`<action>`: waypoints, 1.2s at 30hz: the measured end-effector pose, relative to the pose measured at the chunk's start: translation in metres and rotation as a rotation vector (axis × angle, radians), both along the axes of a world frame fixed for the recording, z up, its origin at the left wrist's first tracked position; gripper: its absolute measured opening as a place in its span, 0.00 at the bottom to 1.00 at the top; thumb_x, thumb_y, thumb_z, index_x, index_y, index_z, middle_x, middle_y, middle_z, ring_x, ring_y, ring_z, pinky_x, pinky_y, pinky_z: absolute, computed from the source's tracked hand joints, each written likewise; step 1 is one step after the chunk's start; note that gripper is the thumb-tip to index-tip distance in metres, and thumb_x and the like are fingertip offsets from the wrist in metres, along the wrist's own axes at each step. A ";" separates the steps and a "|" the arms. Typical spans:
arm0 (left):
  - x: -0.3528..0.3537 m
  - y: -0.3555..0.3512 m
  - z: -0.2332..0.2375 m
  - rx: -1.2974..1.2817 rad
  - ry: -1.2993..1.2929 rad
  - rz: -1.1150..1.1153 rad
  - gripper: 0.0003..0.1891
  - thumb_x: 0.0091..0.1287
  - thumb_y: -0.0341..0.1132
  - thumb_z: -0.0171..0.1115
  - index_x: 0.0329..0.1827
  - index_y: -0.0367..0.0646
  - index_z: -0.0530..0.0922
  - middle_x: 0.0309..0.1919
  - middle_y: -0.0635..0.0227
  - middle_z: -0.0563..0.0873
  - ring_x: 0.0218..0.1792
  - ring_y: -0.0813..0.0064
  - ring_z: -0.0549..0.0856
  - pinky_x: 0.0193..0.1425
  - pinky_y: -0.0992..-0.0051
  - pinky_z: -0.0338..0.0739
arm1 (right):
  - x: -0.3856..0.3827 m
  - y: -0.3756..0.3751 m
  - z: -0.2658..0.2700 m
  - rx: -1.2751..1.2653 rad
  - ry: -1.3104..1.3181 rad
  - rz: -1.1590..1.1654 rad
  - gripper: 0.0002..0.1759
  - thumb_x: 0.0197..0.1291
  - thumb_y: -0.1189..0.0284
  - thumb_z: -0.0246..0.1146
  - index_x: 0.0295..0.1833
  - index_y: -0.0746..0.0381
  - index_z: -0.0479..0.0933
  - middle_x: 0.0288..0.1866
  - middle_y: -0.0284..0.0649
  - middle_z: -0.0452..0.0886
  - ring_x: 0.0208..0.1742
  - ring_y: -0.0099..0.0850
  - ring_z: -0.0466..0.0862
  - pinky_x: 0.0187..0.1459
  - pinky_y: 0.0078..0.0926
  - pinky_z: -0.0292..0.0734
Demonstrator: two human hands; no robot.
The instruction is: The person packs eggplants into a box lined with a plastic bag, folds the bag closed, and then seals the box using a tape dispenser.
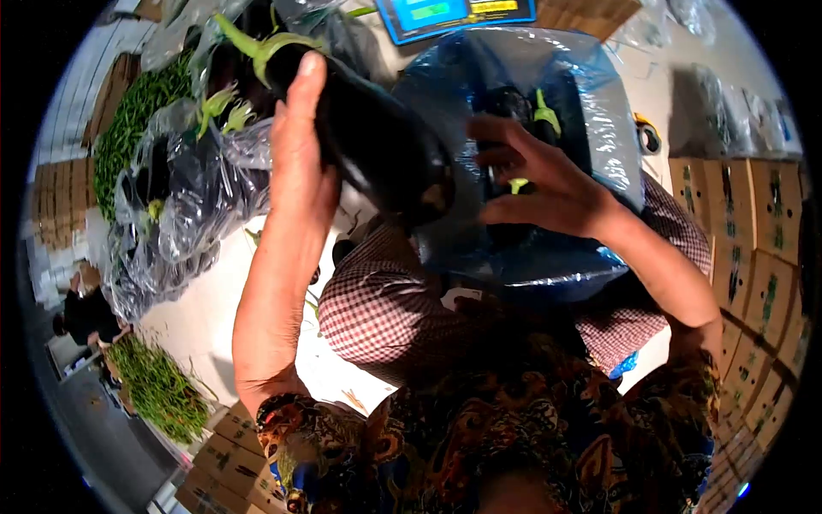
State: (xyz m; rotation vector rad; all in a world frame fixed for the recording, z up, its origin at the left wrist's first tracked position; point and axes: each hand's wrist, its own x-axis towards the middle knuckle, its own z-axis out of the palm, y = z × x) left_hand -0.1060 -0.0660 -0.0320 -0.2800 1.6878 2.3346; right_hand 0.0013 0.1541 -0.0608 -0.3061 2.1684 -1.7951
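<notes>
A large dark eggplant (385, 141) with a green stem is in my left hand (300, 141), its stem pointing up and left and its rounded end toward the crate. My left thumb lies along its stem end, and the other fingers are mostly hidden. My right hand (552, 184) hovers, slightly blurred, over a crate lined with blue plastic (612, 111). Its fingers are spread and I see nothing between them. Inside the liner lie several eggplants (509, 103) with green stems, partly covered by my right hand.
Clear plastic bags (184, 214) holding eggplants lie at the left, beside a pile of green peppers (145, 124). Another pepper pile (158, 390) is lower left, near a person (86, 313). A blue scale (454, 13) is beyond the crate; cardboard boxes (741, 231) stack at right.
</notes>
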 end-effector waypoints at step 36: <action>0.018 0.137 -0.118 -1.406 0.786 -1.035 0.42 0.56 0.53 0.67 0.68 0.42 0.59 0.48 0.42 0.77 0.46 0.41 0.81 0.48 0.50 0.77 | 0.020 0.048 -0.110 0.382 -0.114 0.033 0.34 0.56 0.40 0.61 0.29 0.66 0.80 0.22 0.44 0.81 0.22 0.31 0.82 0.29 0.30 0.77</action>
